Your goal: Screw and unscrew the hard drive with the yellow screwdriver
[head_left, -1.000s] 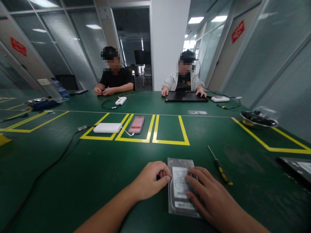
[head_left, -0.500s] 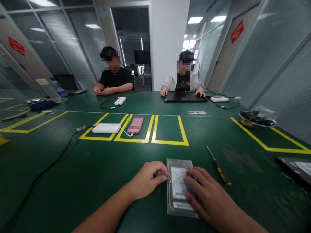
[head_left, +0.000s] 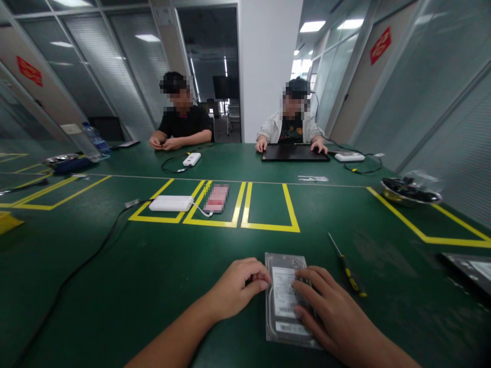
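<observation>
A silver hard drive with a white label lies flat on the green table. My left hand is at its upper left edge, thumb and index finger pinched together; whatever may be between the fingertips is too small to make out. Across the right side of the drive rests my right hand, its fingers apart over the label and edge. A screwdriver with a yellow and black handle lies to the right of that hand.
Beyond the hands lie a white power bank and a phone. A metal bowl and another drive are at right. Two people sit across the table, one holding a black panel. A black cable runs along the left.
The whole view has shifted slightly, with things appearing a little further right and lower. Both hands keep nearly the same places on the drive.
</observation>
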`<state>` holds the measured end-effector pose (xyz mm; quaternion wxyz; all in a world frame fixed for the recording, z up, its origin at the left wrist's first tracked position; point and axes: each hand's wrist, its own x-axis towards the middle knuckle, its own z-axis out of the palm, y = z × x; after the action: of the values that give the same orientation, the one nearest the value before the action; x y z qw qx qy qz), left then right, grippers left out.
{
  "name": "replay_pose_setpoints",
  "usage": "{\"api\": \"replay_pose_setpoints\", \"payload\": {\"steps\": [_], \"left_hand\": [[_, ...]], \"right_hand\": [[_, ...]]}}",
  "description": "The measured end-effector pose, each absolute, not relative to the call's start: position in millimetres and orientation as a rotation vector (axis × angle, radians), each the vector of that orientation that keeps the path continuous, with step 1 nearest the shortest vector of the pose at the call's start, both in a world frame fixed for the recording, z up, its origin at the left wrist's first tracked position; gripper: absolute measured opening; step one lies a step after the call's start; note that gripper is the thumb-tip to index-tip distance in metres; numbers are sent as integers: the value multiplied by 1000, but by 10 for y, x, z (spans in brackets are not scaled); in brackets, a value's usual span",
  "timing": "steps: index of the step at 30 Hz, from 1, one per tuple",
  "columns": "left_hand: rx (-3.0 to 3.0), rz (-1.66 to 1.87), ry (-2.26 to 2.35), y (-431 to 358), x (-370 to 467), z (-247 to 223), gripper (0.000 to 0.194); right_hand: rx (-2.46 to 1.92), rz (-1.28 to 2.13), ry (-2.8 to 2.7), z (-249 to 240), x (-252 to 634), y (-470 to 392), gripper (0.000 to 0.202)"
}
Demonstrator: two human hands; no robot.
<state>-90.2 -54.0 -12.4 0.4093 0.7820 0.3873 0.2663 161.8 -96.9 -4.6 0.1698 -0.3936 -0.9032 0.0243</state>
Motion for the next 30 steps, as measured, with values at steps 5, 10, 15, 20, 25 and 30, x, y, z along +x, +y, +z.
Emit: {"api": "replay_pose_setpoints", "payload": {"steps": [5,10,15,20,25,30], "left_hand": [[1954,684,969,-533,-887,-137,8],[2001,692,976,-547,-878,-153,8],[2047,683,981,-560,-881,-169,9],[2036,693,973,-554,-870,-179,9],[2037,687,997,-558,-856,-198,8],[2026,685,1012,-559,-853,-206,8]], "right_hand": [[-1087,70,-2572,-30,1648,-951,28],[-1081,24,-2553,-96,1672,-939,27],[-1186,-197,-2429,-152,1746,-888,21],[-1714,-523,-2329,-101,1904,-834,23],[-2068,-551,-2286,-13,2003,-818,25],[-2270,-360,-2275,6,2095,-844,28]]}}
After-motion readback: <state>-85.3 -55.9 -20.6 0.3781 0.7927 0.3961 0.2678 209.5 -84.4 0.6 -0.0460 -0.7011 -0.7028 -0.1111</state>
